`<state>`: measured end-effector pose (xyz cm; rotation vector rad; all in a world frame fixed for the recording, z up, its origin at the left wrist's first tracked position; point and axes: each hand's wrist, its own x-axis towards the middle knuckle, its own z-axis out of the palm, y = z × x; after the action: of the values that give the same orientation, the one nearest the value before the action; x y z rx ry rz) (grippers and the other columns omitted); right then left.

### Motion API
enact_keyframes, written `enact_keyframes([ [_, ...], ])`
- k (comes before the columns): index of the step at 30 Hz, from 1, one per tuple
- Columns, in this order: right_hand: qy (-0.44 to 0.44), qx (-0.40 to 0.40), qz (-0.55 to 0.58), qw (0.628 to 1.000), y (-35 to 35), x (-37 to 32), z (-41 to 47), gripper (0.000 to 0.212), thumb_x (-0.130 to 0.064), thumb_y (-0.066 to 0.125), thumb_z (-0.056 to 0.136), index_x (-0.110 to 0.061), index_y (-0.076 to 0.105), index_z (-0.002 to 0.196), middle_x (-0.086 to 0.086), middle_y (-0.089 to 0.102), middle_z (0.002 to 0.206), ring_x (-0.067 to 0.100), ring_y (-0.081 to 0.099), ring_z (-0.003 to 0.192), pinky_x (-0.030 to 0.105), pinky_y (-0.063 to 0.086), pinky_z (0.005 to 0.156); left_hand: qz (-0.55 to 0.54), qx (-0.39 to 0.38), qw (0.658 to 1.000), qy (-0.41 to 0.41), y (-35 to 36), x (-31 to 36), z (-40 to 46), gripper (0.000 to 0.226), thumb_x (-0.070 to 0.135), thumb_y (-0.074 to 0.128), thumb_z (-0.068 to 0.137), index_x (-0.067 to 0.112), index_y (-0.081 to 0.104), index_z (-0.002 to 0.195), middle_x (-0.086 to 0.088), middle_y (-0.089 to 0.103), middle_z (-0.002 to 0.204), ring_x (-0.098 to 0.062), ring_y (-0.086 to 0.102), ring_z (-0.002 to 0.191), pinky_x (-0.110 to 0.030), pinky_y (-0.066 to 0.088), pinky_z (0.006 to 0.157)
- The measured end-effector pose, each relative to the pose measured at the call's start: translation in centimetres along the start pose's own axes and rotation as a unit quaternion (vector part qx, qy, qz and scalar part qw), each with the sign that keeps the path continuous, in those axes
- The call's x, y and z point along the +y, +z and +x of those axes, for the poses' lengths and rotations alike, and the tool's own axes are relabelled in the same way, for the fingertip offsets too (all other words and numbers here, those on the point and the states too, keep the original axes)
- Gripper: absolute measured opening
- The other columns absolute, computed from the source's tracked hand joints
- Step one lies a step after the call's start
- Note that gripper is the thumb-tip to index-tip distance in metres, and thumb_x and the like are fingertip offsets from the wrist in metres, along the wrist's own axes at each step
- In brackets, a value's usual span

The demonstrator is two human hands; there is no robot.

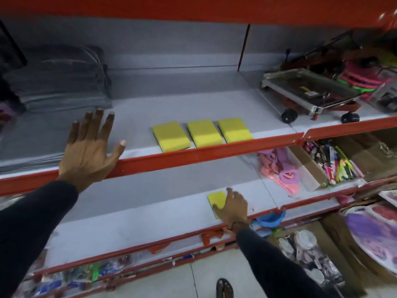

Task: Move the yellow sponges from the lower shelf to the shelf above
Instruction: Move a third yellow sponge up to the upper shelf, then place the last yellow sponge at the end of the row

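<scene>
Three yellow sponges lie side by side on the upper shelf (133, 117) near its red front lip: a left sponge (170, 136), a middle sponge (204, 133) and a right sponge (234, 130). One more yellow sponge (216, 198) lies flat on the lower shelf (139, 220). My right hand (233, 208) rests on that sponge, fingers curled over its right part and hiding it. My left hand (90, 149) hovers with fingers spread over the upper shelf's front edge, left of the three sponges, holding nothing.
Folded grey items (58, 82) are stacked at the upper shelf's left. A small metal trolley (309, 95) stands at its right. Pink and purple packets (279, 168) lie right of the lower sponge. Packaged goods fill the shelves below; my sandalled foot (224, 288) shows on the floor.
</scene>
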<state>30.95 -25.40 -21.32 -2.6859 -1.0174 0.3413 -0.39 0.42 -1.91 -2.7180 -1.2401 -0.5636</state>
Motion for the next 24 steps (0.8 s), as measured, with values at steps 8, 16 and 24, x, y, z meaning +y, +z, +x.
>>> enact_keyframes([
  [8,-0.21,-0.023,0.04,0.977,-1.9,-1.9,-2.6,0.067,-0.034,0.069,0.072,-0.015,0.048,0.134,0.016,0.056,0.13,0.039,0.055,0.112,0.049,0.051,0.096,-0.039,0.019,0.999,0.005,-0.1,0.0,-0.1,0.087,0.076,0.014,0.095,0.033,-0.005,0.167,0.018,-0.02,0.168,0.003,-0.029,0.15,-0.047,-0.004,0.13],
  [16,-0.366,0.295,0.174,0.865,-19.6,-2.6,-4.4,0.055,-0.029,0.076,0.075,-0.008,0.059,0.123,0.019,0.062,0.125,0.032,0.058,0.117,0.036,0.048,0.102,-0.017,0.062,0.998,0.015,-1.0,1.0,-0.7,0.081,0.061,0.028,0.097,0.021,0.02,0.168,0.003,0.004,0.175,-0.012,-0.011,0.159,-0.043,-0.004,0.125],
  [24,-0.084,0.201,0.133,0.967,-27.4,-2.9,6.1,0.051,-0.047,0.071,0.082,-0.006,0.058,0.11,0.024,0.067,0.104,0.042,0.064,0.099,0.041,0.052,0.078,0.024,0.036,0.998,0.047,-2.2,2.3,-1.0,0.075,0.053,0.018,0.107,0.003,0.039,0.159,-0.027,0.041,0.163,-0.054,0.044,0.143,-0.031,-0.009,0.126],
])
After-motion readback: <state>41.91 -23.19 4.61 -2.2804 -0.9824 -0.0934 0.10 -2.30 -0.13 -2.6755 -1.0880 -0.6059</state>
